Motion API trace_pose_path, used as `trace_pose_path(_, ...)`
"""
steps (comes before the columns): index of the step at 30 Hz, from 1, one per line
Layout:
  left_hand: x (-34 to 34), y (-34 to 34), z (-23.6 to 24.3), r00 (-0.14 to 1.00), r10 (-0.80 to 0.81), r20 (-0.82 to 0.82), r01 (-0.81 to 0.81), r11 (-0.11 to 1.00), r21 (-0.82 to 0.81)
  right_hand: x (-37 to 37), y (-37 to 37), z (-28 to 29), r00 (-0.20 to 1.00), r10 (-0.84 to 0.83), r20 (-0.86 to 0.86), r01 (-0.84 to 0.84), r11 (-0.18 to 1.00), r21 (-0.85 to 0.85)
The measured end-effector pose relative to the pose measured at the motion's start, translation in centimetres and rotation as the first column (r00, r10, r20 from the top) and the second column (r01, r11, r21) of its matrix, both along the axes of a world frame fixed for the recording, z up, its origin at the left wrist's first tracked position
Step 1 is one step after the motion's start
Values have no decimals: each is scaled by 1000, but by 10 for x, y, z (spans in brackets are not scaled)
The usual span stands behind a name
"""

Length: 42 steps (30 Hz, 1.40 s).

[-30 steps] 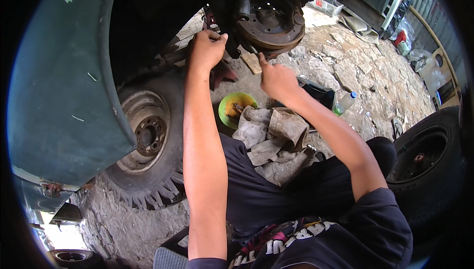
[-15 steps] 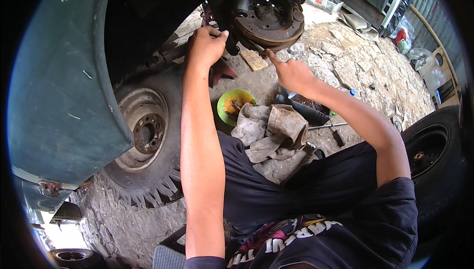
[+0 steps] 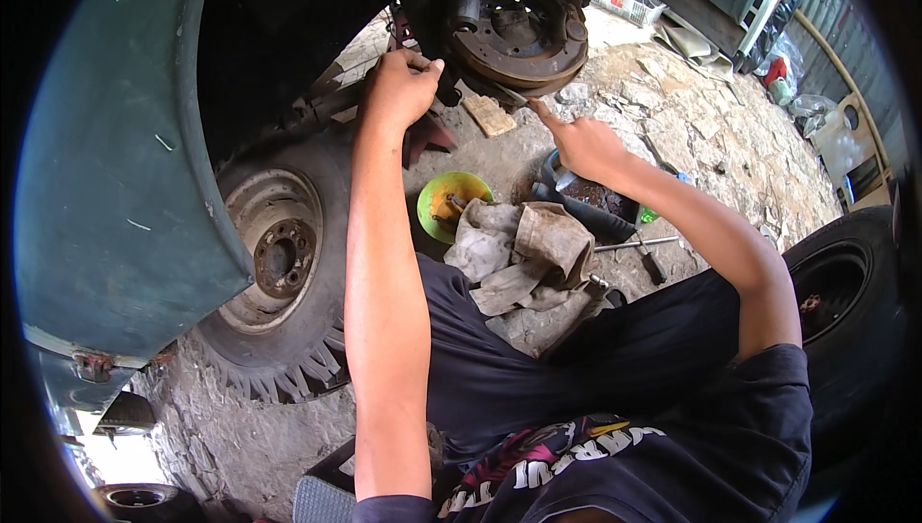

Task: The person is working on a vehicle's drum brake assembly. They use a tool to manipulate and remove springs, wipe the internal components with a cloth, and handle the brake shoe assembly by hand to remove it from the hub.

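Reaching hands: left hand (image 3: 401, 89) fisted, right hand (image 3: 579, 143) pointing at brake drum (image 3: 519, 35)

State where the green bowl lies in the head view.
The green bowl sits on the stone ground near the middle of the head view, between the person's forearms, just left of the dirty rags and below the rusty brake hub.

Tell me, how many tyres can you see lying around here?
3: a wheel with tyre lying under the green body at left, a tyre at the right edge, and a small one at bottom left. Others may be hidden.
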State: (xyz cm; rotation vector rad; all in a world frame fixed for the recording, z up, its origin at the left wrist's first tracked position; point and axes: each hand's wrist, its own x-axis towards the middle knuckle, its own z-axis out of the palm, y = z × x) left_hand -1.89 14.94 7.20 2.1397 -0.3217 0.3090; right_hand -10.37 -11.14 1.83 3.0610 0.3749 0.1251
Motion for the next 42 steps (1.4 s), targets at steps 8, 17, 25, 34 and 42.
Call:
trace_pose_path(8,-1,-11,3,999,-38,-13,39,997,60,30,18,-11,991,50,125,-62,993,100)
trace_pose_path(17,12,0,-8,1000,4,-6,-4,1000,-11,21,-35,-14,989,109,100,-110,994,4)
trace_pose_path(25,4,-2,-3,998,-11,-55,7,998,-65,30,-23,-10,993,115,32,-118,989,89)
trace_pose_path(34,10,-1,-8,999,-25,-28,25,1000,-12,53,-50,-3,953,293,75,-302,908,292)
trace_pose_path(42,2,-6,2,1000,-15,0,15,1000,16,35,-63,-10,976,217,12,-212,939,271)
